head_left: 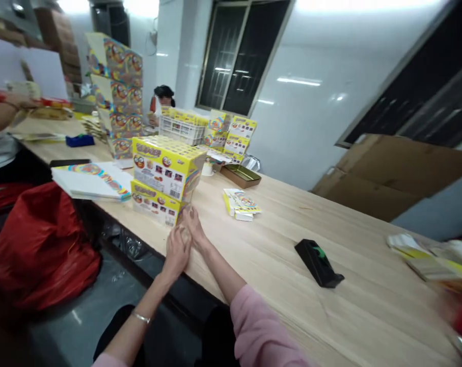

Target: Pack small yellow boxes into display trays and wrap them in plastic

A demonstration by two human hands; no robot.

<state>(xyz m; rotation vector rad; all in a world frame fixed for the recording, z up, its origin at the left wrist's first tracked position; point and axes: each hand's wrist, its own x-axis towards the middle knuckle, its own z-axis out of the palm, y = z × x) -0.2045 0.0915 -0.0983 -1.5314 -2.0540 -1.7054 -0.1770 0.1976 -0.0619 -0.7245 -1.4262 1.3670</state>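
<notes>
Two yellow printed display boxes, an upper one (162,171) and a lower one (154,204), stand stacked at the table's near edge. My left hand (178,247) is beside the lower box's near right corner, its fingers bent. Close against it, my right hand (192,224) touches the side of the lower box with curled fingers. Whatever lies between the fingers is too small and blurred to make out. To the right of the stack, some small yellow and white cartons (241,204) lie on the table (231,255).
A black tape dispenser (319,262) lies to the right. Flat printed sheets (93,181) and a tall stack of wrapped boxes (119,97) stand left. Behind are a white crate (181,130) and a brown tray (240,175). People sit at the far side and left.
</notes>
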